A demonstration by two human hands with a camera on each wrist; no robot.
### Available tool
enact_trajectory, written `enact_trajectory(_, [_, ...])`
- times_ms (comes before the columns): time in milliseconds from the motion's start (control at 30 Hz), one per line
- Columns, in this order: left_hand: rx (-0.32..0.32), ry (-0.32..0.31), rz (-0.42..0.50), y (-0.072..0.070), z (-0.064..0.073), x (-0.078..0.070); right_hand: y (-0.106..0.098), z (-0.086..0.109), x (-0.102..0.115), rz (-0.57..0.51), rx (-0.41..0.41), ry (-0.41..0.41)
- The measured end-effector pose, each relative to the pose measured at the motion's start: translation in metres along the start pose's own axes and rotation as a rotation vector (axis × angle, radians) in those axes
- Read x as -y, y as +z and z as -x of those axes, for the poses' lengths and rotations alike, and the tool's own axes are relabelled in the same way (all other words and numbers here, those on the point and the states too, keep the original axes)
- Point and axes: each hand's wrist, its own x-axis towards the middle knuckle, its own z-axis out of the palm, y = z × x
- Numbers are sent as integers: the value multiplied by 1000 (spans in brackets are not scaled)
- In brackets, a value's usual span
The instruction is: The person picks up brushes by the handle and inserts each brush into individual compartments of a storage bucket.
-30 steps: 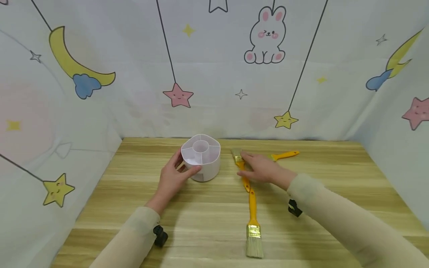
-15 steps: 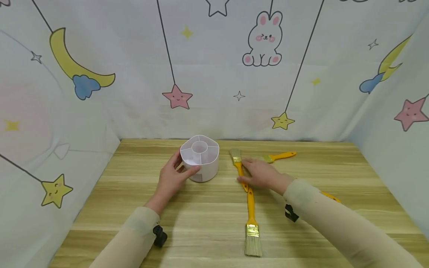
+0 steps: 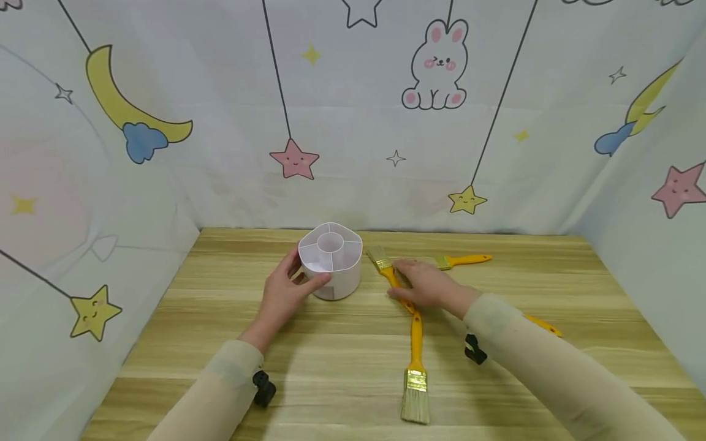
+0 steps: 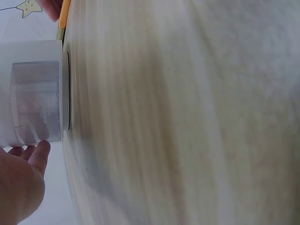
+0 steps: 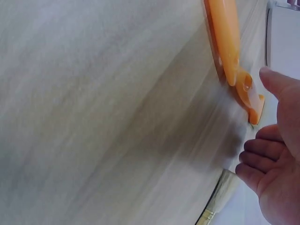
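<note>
My left hand [image 3: 282, 294] holds a white desk organizer [image 3: 346, 280] at its left side, thumb on the front and fingers round behind. The organizer stands upright, with a round middle cup and several compartments; the left wrist view shows a clear panel [image 4: 36, 98] on its front. My right hand [image 3: 432, 285] is beside a paintbrush [image 3: 390, 277] with an orange handle, which lies slanted right of the organizer. In the right wrist view the thumb is spread from the fingers near that brush's handle [image 5: 247, 93]; nothing is gripped.
A second paintbrush [image 3: 416, 349] lies toward me, bristles nearest, its handle end meeting the slanted brush. Another paintbrush [image 3: 469, 260] lies behind my right hand. An orange handle [image 3: 543, 324] shows past the right sleeve. A printed white curtain [image 3: 353, 122] borders the wooden table [image 3: 248, 380].
The slanted paintbrush has turned, its bristles swinging left toward the organizer. My right hand has shifted slightly down beside it. My left hand stays on the organizer.
</note>
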Motion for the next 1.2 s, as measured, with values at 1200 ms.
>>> enact_trajectory(1200, [-2, -12, 1, 1, -1, 0, 14, -2, -14, 38, -219, -202])
